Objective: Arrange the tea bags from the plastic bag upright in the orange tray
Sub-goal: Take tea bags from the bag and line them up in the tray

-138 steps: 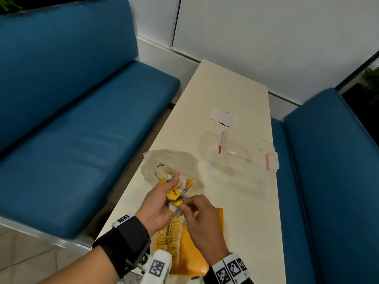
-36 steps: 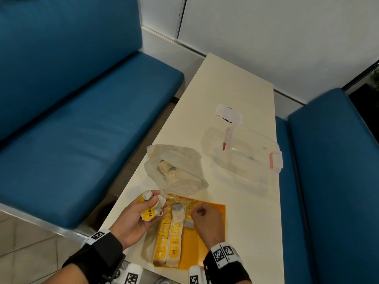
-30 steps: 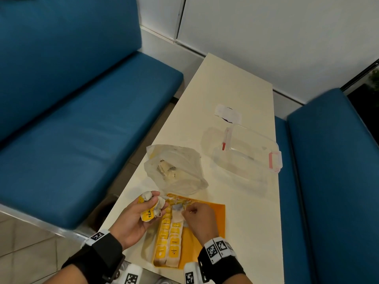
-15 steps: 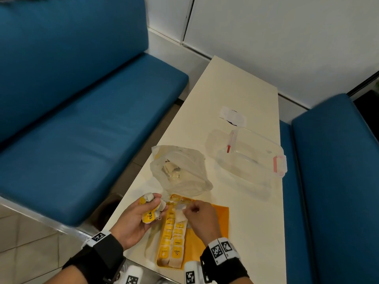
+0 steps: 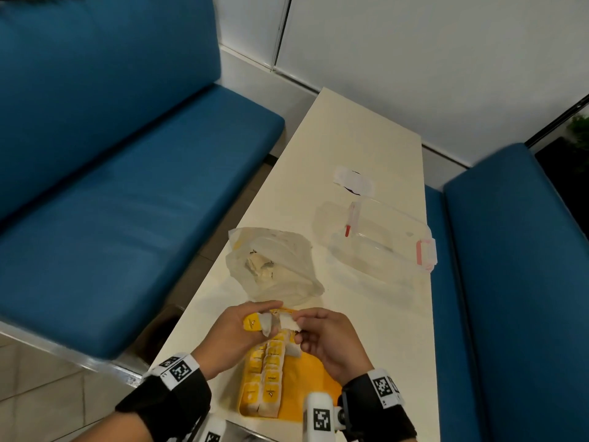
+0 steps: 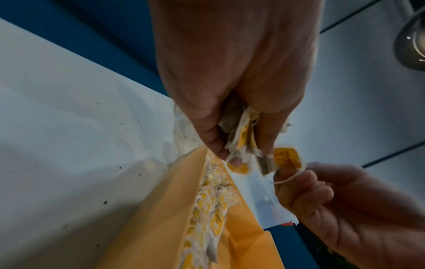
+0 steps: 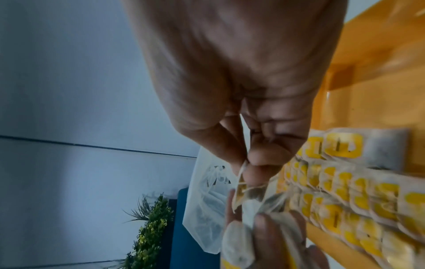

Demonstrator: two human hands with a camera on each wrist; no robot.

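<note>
My left hand [image 5: 237, 330] clutches a spare bunch of tea bags [image 5: 256, 323] while my right hand [image 5: 322, 338] pinches one free, over the tray [image 5: 315, 382] at 6 o'clock from the bag [image 5: 274, 266].

A long cream counter [image 5: 357, 148] runs away toward a white panelled wall [image 5: 414, 52], flanked by a blue padded bench [image 5: 111, 173] on the left and another blue seat [image 5: 516, 282] on the right, with pale floor tiles [image 5: 38, 387] below and green foliage [image 5: 578, 127] at the far right edge.
</note>
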